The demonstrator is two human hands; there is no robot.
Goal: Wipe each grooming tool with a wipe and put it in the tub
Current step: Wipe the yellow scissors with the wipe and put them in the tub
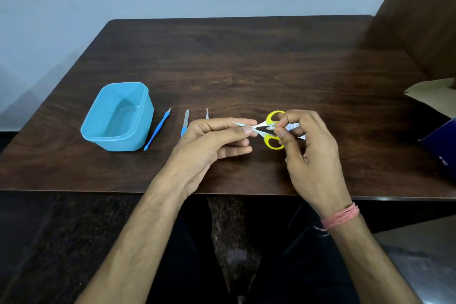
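Just above the near middle of the table (246,57), both hands meet on the scissors (267,129), held clear of the wood. The left hand (212,140) pinches the blade tips between thumb and forefinger, likely to steady the tool and keep the blades parted. The right hand (308,145) pinches a small wad of wipe (271,126) against the metal near the pivot, between the yellow loops; the open V probably lets the wipe reach the inner faces. To the left, three tools lie in a row, evidently unwiped: tweezers (207,113) and a nail file (185,122), both partly hidden by the left hand, then a blue cuticle tool (157,129). Beyond them the blue tub (98,128) stands empty, within the left hand's reach. Scissors appear to be the first tool.
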